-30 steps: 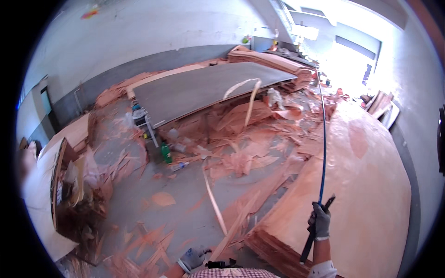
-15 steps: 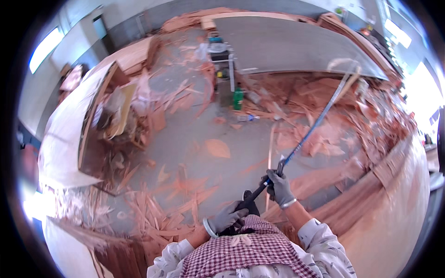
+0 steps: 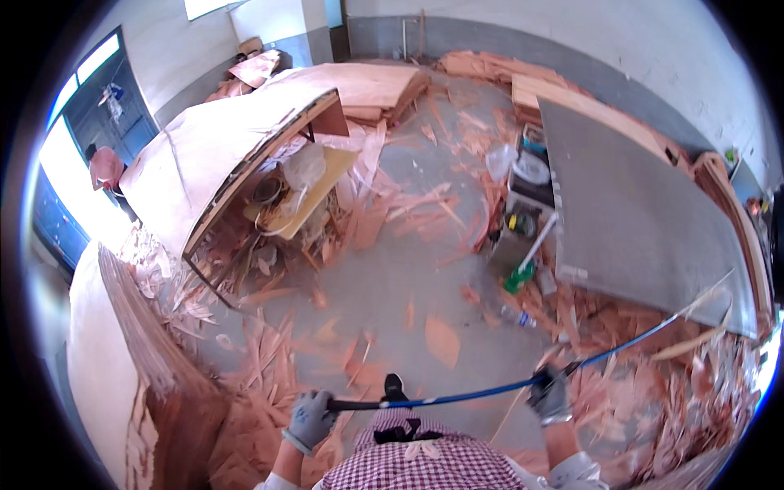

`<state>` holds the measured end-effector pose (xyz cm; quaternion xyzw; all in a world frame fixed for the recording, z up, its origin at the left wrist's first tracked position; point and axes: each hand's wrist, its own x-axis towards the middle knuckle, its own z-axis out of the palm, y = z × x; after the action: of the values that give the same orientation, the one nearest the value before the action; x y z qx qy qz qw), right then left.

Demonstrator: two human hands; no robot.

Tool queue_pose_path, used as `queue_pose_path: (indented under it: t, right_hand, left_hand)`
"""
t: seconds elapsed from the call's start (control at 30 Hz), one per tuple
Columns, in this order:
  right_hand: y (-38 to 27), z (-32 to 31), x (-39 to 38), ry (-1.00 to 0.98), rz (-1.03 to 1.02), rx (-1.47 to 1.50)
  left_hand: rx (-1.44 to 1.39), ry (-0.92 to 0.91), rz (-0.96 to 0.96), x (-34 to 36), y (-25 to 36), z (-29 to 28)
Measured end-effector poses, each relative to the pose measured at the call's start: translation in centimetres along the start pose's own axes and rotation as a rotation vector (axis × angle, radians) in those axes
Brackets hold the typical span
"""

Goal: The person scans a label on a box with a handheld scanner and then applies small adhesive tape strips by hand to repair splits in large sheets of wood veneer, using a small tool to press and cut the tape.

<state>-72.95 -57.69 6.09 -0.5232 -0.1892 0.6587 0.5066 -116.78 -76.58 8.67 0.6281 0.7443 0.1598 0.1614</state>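
Since half a second ago the view has swung and the blue pole point(image 3: 490, 394) now runs crosswise in front of the body. The left hand point(image 3: 311, 417), gloved, is closed around its black end low at the left. The right hand point(image 3: 550, 397), gloved too, grips it further along. From there the thin pole arcs up to the right over veneer scraps point(image 3: 637, 327) on the floor point(image 3: 408, 278).

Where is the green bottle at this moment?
In the head view, the green bottle lies on the concrete floor right of centre, beside the lower left corner of the large grey board and above the blue rod.
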Motion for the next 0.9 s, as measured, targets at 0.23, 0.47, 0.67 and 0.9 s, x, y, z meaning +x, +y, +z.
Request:
queue_pose_path:
  t: [0.23,0.47,0.67,0.9]
  right_hand:
    - [0.7,14.7,9.9,-0.187,0.46,0.113]
    - [-6.2,24.3,21.4,-0.045,0.365,0.197]
    - [-9.6,29.5,33.4,0.102,0.339,0.139]
    - [-16.7,36.5,50.9,-0.066,0.449,0.32]
  left_hand:
    - [0.454,0.103,-0.413,14.6,-10.0,1.0]
    - [0.487,-0.024,-0.134,36.8,-10.9,-3.3]
    - [0.221,-0.056,0.139,55.6,-6.7,0.6]
    - [0.276,0.006,0.157,75.0,-6.3,-0.5]
